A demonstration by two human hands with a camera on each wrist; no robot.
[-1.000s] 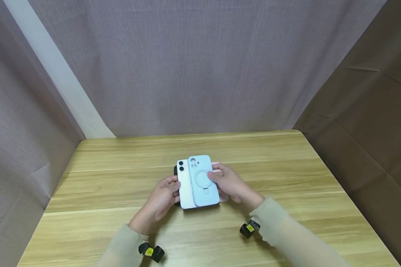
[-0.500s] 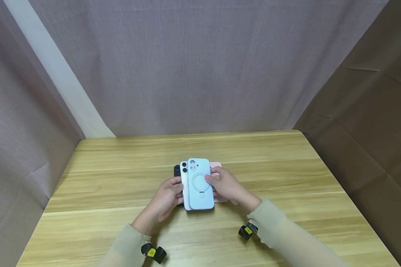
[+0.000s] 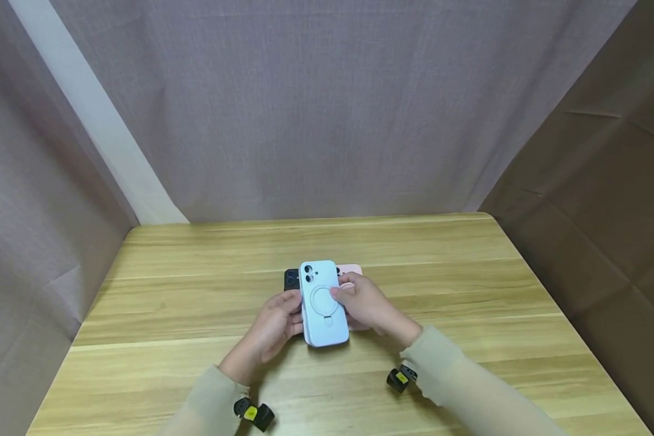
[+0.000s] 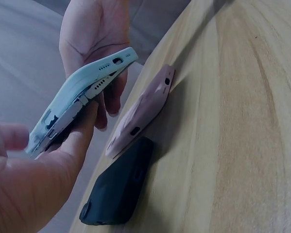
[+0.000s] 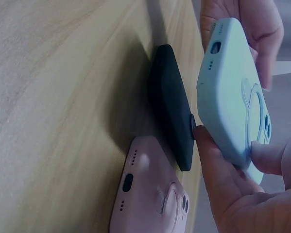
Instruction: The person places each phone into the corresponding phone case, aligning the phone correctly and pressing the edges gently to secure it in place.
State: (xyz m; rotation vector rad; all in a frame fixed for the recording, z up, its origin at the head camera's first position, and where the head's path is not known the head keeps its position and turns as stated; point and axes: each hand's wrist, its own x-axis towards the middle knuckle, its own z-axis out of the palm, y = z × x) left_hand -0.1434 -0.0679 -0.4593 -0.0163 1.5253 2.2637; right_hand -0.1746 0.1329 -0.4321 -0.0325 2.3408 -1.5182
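Observation:
Above the table, a light blue phone case (image 3: 327, 332) with a ring on its back lies over a white phone (image 4: 100, 86). The phone's lenses show through the case's camera opening. In the left wrist view, the phone's edge sits partly outside the case rim, with a narrow gap between them. My left hand (image 3: 277, 318) grips the phone and case along the left side. The right hand (image 3: 373, 304) pinches the case from the right, its thumb on the ring. Beneath them lie a black cased phone (image 5: 169, 104) and a pink cased phone (image 5: 143, 189).
The wooden table (image 3: 196, 254) ends at a grey curtain (image 3: 327, 109) behind. A brown cloth (image 3: 594, 200) hangs on the right. Both wrists carry small black cameras.
The light blue case has shifted left over the white phone, and the two now line up in the head view. Both hands have drawn closer together; more of the black and pink phones shows.

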